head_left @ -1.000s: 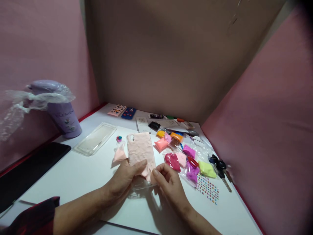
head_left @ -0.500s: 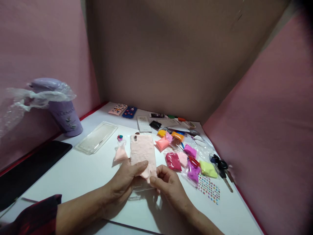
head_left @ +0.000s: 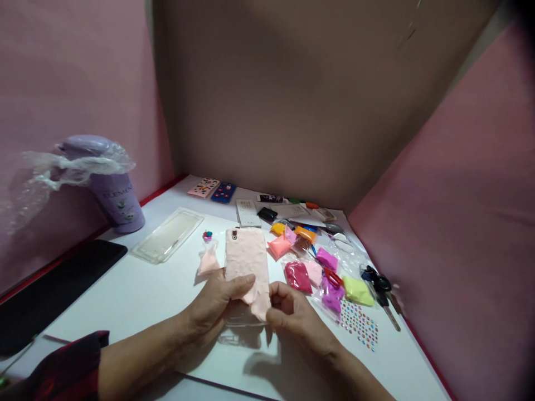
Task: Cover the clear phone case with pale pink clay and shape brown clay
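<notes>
The left hand (head_left: 213, 305) grips the phone case (head_left: 239, 317), the right hand (head_left: 298, 316) pinches its edge, and pink clay (head_left: 247, 256) now reaches lower, covering more.

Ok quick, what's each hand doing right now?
Left hand: closed, holding the pink-covered phone case.
Right hand: curled at the case's lower right edge; whether it grips can't be told.

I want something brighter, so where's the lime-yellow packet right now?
In the head view, the lime-yellow packet lies right of the right hand, just beyond the colourful dot stickers.
</notes>
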Tool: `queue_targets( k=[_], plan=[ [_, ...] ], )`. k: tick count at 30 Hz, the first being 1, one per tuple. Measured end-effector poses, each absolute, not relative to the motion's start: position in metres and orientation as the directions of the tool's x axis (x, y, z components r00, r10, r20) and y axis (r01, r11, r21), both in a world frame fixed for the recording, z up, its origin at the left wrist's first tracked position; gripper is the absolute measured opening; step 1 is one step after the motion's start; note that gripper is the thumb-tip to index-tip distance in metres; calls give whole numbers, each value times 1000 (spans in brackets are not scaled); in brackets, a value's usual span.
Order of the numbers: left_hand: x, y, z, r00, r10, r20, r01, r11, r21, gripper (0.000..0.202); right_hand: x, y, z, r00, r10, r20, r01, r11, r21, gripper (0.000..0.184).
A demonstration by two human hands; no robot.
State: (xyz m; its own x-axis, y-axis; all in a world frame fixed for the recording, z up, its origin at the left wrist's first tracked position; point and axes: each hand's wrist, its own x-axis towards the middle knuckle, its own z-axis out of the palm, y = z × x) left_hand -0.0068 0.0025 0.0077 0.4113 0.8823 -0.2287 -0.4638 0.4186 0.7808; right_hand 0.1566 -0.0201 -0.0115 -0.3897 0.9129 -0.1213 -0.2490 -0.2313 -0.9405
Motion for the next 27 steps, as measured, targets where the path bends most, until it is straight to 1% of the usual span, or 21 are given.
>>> queue_targets(
  k=[4,9,13,16,21,24,27],
  plan=[
    [-6,2,9,494,845,-206,-443,448,776,29,154,-17,-12,-279,956,-93,-237,-162,-958,35],
    [-6,2,18,543,819,-185,-464,476,747,40,154,-15,-19,-236,969,-70,-322,-146,-935,32],
    [-7,5,12,531,813,-238,-367,473,801,34,157,-13,-25,-187,981,-52,-346,-116,-931,31],
    [-8,8,0,496,825,-269,-289,449,846,31,158,-12,-28,-164,984,-66,-327,-118,-938,34],
    [-8,9,-6,495,841,-218,-246,376,894,30,156,-13,-25,-136,986,-94,-261,-128,-957,39],
    [-6,6,-1,523,827,-208,-193,352,916,31,154,-14,-23,-146,984,-102,-274,-140,-952,38],
    [-5,5,1,532,819,-215,-187,362,914,33,153,-15,-22,-118,986,-119,-307,-150,-940,35]
  ],
)
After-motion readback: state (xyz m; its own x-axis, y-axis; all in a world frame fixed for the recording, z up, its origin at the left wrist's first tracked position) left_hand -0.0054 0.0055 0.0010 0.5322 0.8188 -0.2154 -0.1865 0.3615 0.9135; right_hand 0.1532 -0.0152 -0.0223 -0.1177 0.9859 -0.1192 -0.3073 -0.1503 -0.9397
